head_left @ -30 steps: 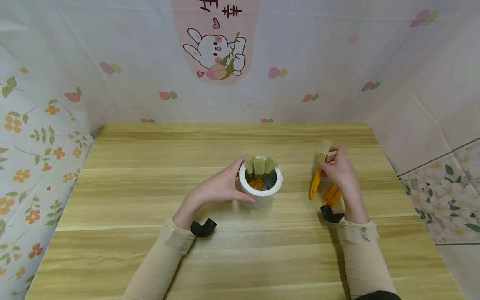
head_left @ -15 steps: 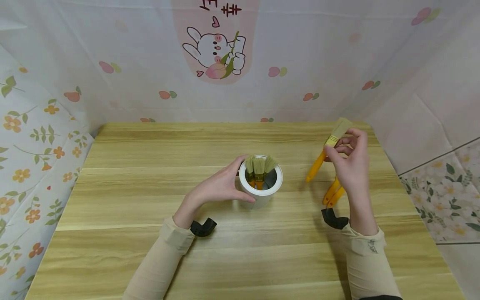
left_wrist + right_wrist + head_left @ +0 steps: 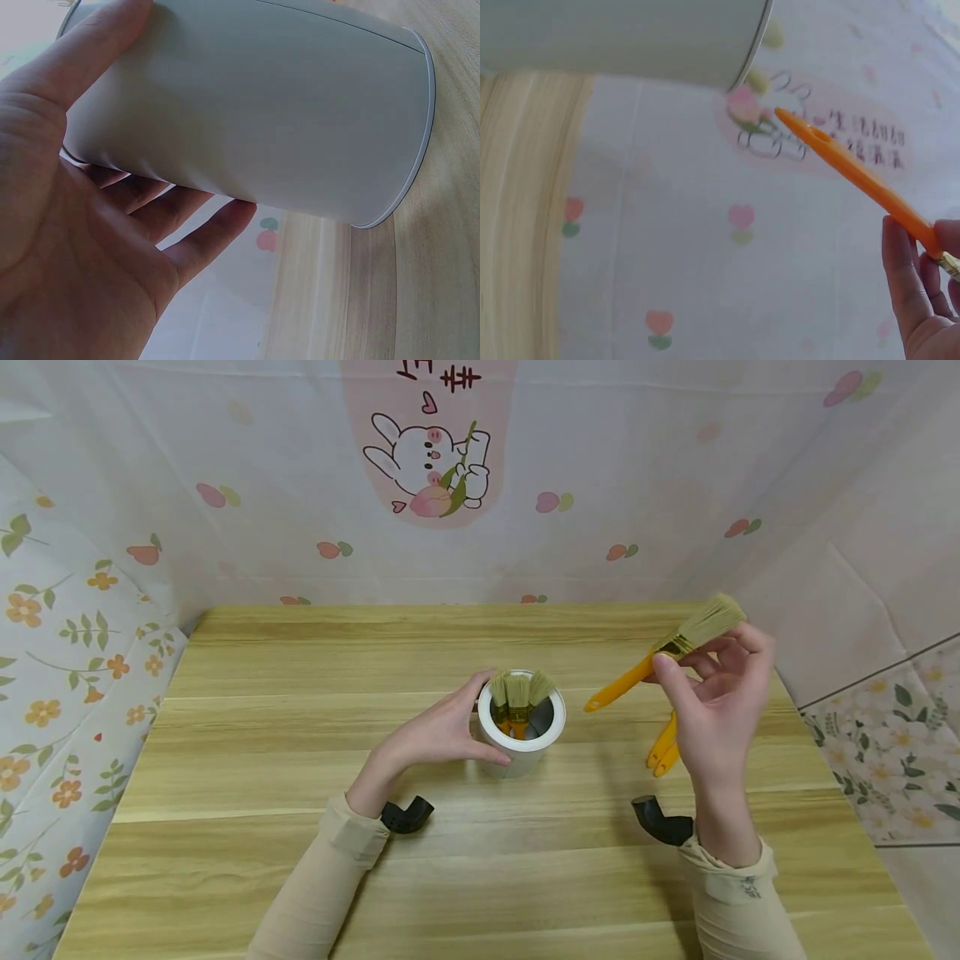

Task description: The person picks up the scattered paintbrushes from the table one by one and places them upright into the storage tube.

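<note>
In the head view a white can [image 3: 517,766] stands upright mid-table. Several paintbrushes [image 3: 517,692] stand in it with bristles up. My left hand [image 3: 442,727] holds the can from its left side, thumb in front and fingers behind; the left wrist view shows them round the grey-white wall [image 3: 262,112]. My right hand [image 3: 716,710] pinches another paintbrush [image 3: 626,683] near its metal band, raised off the table. Its bristles point up and right, and its orange handle [image 3: 862,176] points toward the can. Below the right hand lie orange brush handles [image 3: 663,750], their other ends hidden behind it.
The wooden table [image 3: 262,668] reaches back to a white patterned cloth [image 3: 637,460] hanging behind it. A flowered cloth [image 3: 67,652] hangs on the left. A black curved piece sits at each wrist, the left one [image 3: 407,816] close to the tabletop.
My right hand has lifted a paintbrush from beside the lying ones and moved it up and right. The brush has tilted, its handle swinging toward the can. The left hand and can stay put.
</note>
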The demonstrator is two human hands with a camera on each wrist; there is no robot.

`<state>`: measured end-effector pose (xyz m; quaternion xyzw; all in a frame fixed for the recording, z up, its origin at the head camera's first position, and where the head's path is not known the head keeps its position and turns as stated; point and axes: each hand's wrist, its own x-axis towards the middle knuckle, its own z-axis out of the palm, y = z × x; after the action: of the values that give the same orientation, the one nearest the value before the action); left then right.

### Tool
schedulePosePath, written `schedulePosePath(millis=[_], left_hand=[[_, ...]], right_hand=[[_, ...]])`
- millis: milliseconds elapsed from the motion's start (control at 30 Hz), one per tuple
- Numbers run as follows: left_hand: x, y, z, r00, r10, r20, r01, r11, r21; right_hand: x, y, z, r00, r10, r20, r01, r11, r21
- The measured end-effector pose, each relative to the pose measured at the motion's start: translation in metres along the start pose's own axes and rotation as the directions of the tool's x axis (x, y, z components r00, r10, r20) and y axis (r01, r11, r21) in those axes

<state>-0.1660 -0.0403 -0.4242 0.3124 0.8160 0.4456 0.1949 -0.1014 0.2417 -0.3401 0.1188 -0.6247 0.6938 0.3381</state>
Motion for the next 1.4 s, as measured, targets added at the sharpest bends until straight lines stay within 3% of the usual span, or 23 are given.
schedulePosePath(millis=[167,333,700,800,933,1233,1400], left_hand=[[0.0,0.0,0.0,1.0,0.002,-0.001,-0.002,1.0,0.002],[0.0,0.0,0.0,1.0,0.002,0.0,-0.002,1.0,0.005],[0.0,0.002,-0.001,1.0,-0.012,0.005,0.012,1.0,0.006],[0.0,0.002,-0.001,1.0,-0.018,0.006,0.018,1.0,0.007],[-0.001,0.002,-0.001,1.0,-0.028,0.007,0.028,0.999,0.016],[0.0,0.001,-0.001,1.0,-0.012,0.007,0.012,1.0,-0.001],[0.0,0.002,-0.001,1.0,-0.02,0.006,0.02,1.0,0.002]], right_hand=[[-0.008,-0.004,0.012,0.999,0.0,0.041,-0.003,0.997,0.075],[-0.013,-0.001,0.019,0.994,0.009,0.109,-0.019,0.996,0.086],[-0.019,0.011,0.022,0.954,0.045,0.296,-0.015,0.995,-0.101],[-0.021,0.013,0.022,0.939,0.07,0.336,0.017,0.969,-0.248],[-0.023,0.014,0.023,0.924,0.093,0.371,0.076,0.907,-0.415],[-0.024,0.018,0.022,0.9,0.133,0.416,0.124,0.836,-0.535],[-0.024,0.02,0.021,0.893,0.135,0.429,0.138,0.825,-0.547]])
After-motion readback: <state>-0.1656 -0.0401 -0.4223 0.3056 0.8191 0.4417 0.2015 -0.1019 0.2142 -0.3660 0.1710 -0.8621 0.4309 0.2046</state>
